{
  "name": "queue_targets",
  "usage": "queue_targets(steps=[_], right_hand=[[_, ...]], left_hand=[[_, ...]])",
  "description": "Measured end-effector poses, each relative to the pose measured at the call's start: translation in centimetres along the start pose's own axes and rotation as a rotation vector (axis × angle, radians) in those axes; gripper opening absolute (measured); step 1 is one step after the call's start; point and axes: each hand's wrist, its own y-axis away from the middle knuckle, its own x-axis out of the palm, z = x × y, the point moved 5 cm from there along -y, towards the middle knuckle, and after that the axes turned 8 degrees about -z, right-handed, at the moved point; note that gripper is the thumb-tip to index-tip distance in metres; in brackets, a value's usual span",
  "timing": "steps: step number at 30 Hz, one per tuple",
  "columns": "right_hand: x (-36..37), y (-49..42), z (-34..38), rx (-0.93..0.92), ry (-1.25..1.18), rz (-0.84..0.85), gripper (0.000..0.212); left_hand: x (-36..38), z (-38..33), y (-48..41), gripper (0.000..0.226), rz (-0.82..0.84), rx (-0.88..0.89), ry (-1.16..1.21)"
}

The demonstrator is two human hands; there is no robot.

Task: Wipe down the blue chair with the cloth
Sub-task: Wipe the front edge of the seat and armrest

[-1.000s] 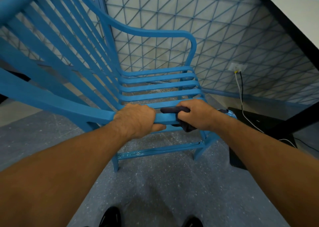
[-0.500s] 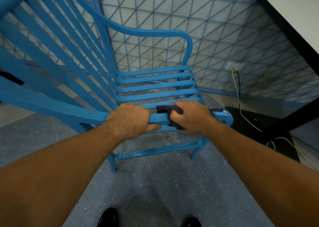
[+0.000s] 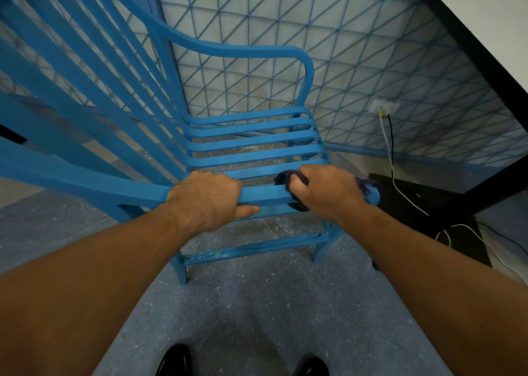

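The left hand [image 3: 208, 197] has its fingers curled around the near armrest [image 3: 265, 197] of the chair [image 3: 251, 152]. The right hand [image 3: 328, 191] grasps the cloth [image 3: 281, 179] against the same armrest, near its front end.

No writing in view.
The chair [image 3: 251, 158], the cloth [image 3: 283, 179], the wall socket [image 3: 384, 107] and the worktop [image 3: 485, 9] show no word, number, brand or sign that can be read.
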Motion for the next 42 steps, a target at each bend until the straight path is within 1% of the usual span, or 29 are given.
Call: queue_targets(steps=[2,3,5,7,9,12,15,19,21,24,26,30,34,36,39,42], right_hand=[[0.3,0.1,1.2,-0.051,-0.023,0.0,0.036],[0.4,0.2,1.4,-0.079,-0.049,0.032,0.034],[0.3,0.1,1.4,-0.114,-0.16,0.155,0.024],[0.0,-0.1,0.9,-0.077,-0.332,0.293,0.012],[-0.5,-0.4,0.1,-0.022,-0.391,0.351,0.011],[-1.2,-0.8,-0.3,-0.006,-0.375,0.35,0.013],[-0.8,-0.9,0.4,-0.003,-0.386,0.358,0.009],[-0.2,-1.2,1.4,-0.039,-0.405,0.367,0.009],[-0.9,-1.1,0.0,-0.014,-0.379,0.361,0.01],[-2.0,-0.6,-2.8,0.073,-0.41,0.338,0.012],[-2.3,-0.3,-3.7,0.093,-0.421,0.308,0.012],[-1.2,-0.3,-0.8,0.051,-0.438,0.338,0.01],[-0.2,-0.5,2.6,-0.043,-0.462,0.303,0.012],[-0.5,-0.2,1.4,-0.008,-0.463,0.304,0.011],[-1.9,0.2,-3.2,0.094,-0.443,0.266,0.011],[-2.5,1.0,-6.2,0.222,-0.518,0.2,0.013]], left_hand=[[0.0,0.0,0.0,0.06,0.009,-0.014,0.003],[-0.1,-0.1,-0.1,0.06,0.009,-0.019,0.004],[-0.1,0.0,-0.1,0.059,0.007,-0.027,0.007],[-0.1,0.1,-0.1,0.06,0.004,-0.03,0.011],[0.0,0.2,0.0,0.062,0.001,-0.026,0.012],[0.0,0.2,0.0,0.063,0.005,-0.015,0.012],[0.0,0.1,0.1,0.063,0.01,-0.015,0.008],[-0.1,0.1,0.1,0.062,0.015,-0.012,0.012],[-0.1,0.1,0.0,0.061,0.015,-0.005,0.024],[-0.1,0.1,0.1,0.062,-0.001,0.008,0.027],[-0.1,0.1,0.1,0.063,-0.001,0.008,0.022],[-0.3,0.0,0.1,0.061,0.016,-0.013,0.014],[-0.5,-0.1,0.2,0.055,0.002,-0.027,0.028],[-0.5,0.0,0.2,0.06,0.005,-0.011,0.008],[-0.1,0.2,0.1,0.063,0.005,0.007,0.007],[0.1,0.3,0.2,0.064,-0.003,-0.006,0.03]])
